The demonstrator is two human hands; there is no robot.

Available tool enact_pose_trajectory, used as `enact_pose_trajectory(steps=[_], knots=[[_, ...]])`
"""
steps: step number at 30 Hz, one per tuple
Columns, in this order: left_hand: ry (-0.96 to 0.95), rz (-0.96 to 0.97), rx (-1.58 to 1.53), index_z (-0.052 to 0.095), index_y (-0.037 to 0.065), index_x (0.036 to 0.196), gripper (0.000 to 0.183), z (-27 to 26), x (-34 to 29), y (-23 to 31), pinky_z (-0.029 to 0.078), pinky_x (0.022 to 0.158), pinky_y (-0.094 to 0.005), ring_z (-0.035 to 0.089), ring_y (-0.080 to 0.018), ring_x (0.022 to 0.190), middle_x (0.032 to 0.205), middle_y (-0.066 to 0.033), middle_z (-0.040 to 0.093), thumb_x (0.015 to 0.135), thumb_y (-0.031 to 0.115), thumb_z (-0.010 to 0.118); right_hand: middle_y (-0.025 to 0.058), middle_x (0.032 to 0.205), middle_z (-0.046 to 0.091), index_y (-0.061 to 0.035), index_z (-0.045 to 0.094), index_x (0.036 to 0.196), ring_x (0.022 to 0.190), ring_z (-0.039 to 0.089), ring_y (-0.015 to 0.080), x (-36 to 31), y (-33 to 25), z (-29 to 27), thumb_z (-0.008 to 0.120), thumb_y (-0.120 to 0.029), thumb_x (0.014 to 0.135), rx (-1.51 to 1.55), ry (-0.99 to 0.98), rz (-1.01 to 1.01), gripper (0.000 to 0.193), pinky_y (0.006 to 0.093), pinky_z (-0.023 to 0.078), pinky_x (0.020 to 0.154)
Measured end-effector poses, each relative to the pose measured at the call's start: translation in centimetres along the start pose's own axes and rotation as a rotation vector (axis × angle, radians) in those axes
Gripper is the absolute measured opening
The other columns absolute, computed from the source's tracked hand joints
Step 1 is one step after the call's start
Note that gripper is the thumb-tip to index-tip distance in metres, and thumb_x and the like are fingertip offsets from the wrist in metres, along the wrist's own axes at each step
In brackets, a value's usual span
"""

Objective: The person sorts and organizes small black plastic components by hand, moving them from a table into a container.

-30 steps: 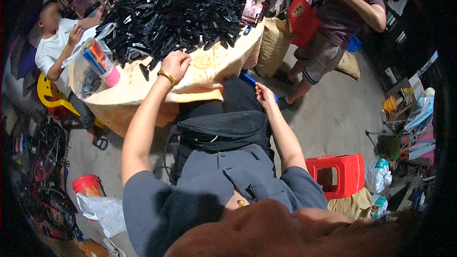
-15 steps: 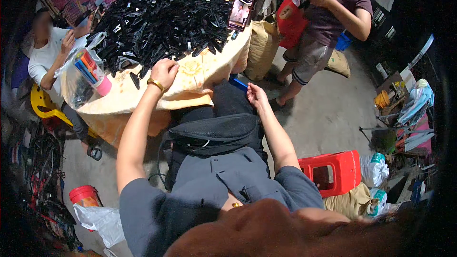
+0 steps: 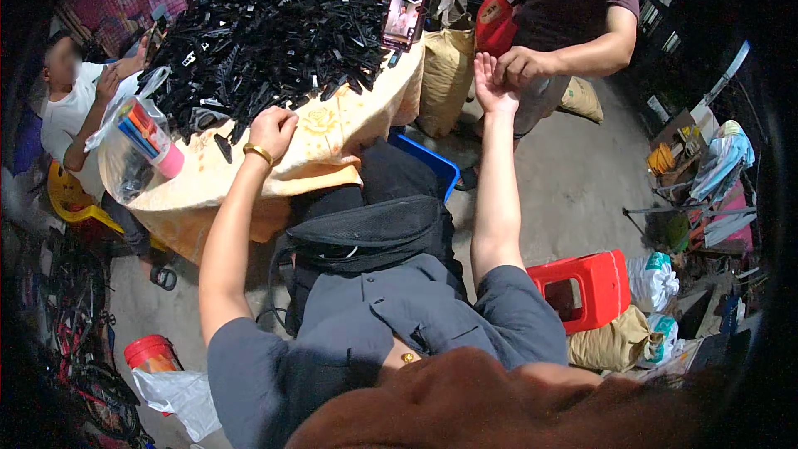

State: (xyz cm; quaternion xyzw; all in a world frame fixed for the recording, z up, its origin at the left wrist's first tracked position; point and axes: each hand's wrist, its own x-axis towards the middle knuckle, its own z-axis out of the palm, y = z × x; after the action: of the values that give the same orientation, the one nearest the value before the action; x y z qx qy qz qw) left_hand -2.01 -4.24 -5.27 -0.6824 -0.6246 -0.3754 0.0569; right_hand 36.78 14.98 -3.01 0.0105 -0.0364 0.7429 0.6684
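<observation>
My right hand (image 3: pixel 498 97), grip released, is best held steady, palm up, beside the co-worker's hand (image 3: pixel 525 66); my left hand's (image 3: pixel 273 130) grip I cannot tell.

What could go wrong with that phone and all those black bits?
The phone stands near the edge of the tablecloth, so a bump might knock it over. The heap of black pieces is piled high on that cloth, and tugging its hanging edge could make some slide. The right hand is open beside another person's hand; I can't tell if anything is being passed, but something small could drop.
</observation>
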Motion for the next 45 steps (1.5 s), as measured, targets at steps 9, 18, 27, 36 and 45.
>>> enact_pose_trajectory(steps=[9,18,27,36,45], knots=[[0.006,0.016,-0.007,0.063,0.002,0.078,0.016,0.1,0.0,0.2,0.046,0.065,-0.0331,0.058,-0.027,0.071,0.076,-0.0128,0.06,0.077,0.017,0.058,0.0236,0.107,0.054,0.0078,0.052,0.104,0.104,0.05,0.0398,-0.4,-0.8,-2.0,0.036,-0.033,0.085,0.08,-0.075,0.056,0.048,0.0492,0.038,0.095],[0.001,-0.008,-0.061,0.063,0.002,0.079,0.015,0.1,-0.1,-0.3,0.046,0.062,-0.0315,0.058,-0.0252,0.068,0.075,-0.0124,0.059,0.077,0.016,0.059,0.0281,0.125,0.039,0.0148,0.038,0.115,0.119,0.035,0.0429,-2.3,-0.4,-0.6,0.032,-0.026,0.09,0.211,-0.199,0.144,0.048,0.0496,0.032,0.1],[0.003,0.013,-0.032,0.064,0.002,0.08,0.014,0.0,-0.1,-0.1,0.045,0.061,-0.0309,0.057,-0.0245,0.065,0.073,-0.0115,0.058,0.077,0.015,0.059,0.0217,0.125,0.043,0.0087,0.036,0.121,0.121,0.035,0.0375,-4.4,0.9,-1.9,0.021,-0.028,0.095,-0.013,-0.211,0.178,0.047,0.0452,0.033,0.1],[0.008,0.005,-0.049,0.064,0.002,0.08,0.016,0.1,-0.1,-0.4,0.045,0.06,-0.0309,0.057,-0.0247,0.064,0.073,-0.012,0.058,0.078,0.017,0.059,0.0249,0.125,0.041,0.0084,0.04,0.118,0.12,0.037,0.0381,-7.6,3.4,-1.8,0.035,-0.002,0.087,0.153,-0.205,0.334,0.033,0.0457,0.035,0.099],[-0.042,-0.08,-0.057,0.063,0.002,0.076,0.016,-0.4,0.0,0.7,0.046,0.069,-0.0356,0.058,-0.0293,0.075,0.077,-0.0138,0.06,0.077,0.017,0.058,0.0231,0.127,0.04,0.0101,0.041,0.118,0.124,0.03,0.0369,-10.4,4.7,-1.1,0.033,-0.016,0.09,0.124,-0.364,0.443,0.04,0.0459,0.03,0.102]])
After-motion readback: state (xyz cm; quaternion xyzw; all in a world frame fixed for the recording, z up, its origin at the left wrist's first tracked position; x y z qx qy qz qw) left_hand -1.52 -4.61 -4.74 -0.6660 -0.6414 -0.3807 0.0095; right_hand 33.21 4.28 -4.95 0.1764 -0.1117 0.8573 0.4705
